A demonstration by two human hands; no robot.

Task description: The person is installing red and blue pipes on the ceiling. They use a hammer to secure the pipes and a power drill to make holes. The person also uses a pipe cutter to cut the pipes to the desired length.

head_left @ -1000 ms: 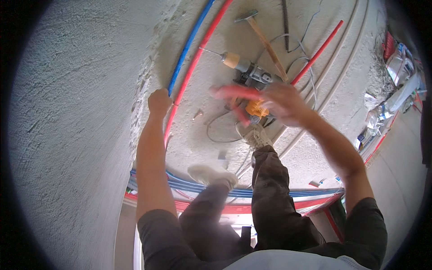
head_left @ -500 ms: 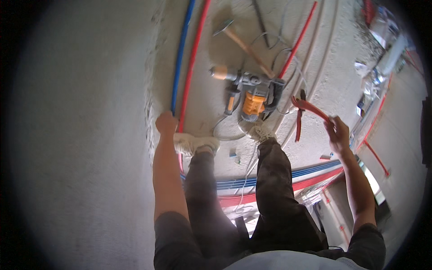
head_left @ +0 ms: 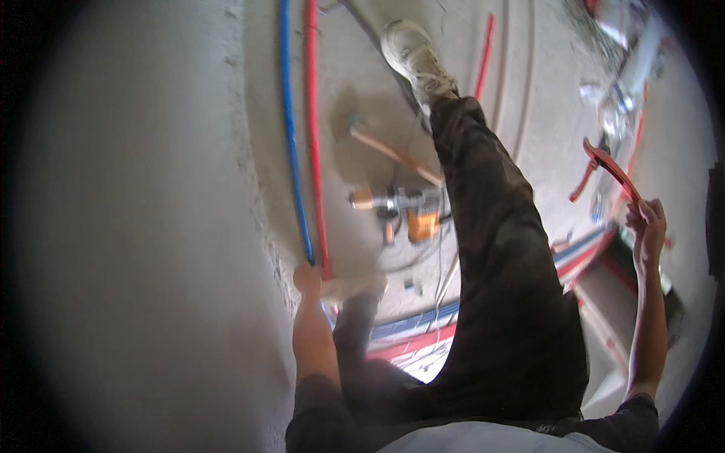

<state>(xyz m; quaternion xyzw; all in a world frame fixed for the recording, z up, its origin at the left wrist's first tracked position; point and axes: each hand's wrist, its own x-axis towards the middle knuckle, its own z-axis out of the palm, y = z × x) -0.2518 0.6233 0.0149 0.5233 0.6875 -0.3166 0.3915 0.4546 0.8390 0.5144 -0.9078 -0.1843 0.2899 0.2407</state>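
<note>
My left hand [head_left: 306, 280] is closed low against the wall, wrapped round the near end of a long blue pipe [head_left: 291, 128]. A red pipe [head_left: 312, 113] runs alongside it, just right of the fist. Out to the right, my right hand [head_left: 647, 226] grips one handle of a red pipe cutter [head_left: 621, 177]. The cutter's two handles are spread apart, and its head points away from me. Nothing but air lies around the tool.
A plain wall [head_left: 151, 226] fills the left side. On the floor lie an orange rotary hammer [head_left: 423, 225], partly behind my right leg [head_left: 498, 226], and a wooden-handled hammer [head_left: 396, 156]. A red pipe piece [head_left: 485, 53] lies beyond. Blue and red pipes [head_left: 411, 326] cross near my feet.
My right foot has stepped forward past the rotary hammer. My right hand has swung outward to the right with the pipe cutter. The left hand stays on the blue pipe, lower in view.
</note>
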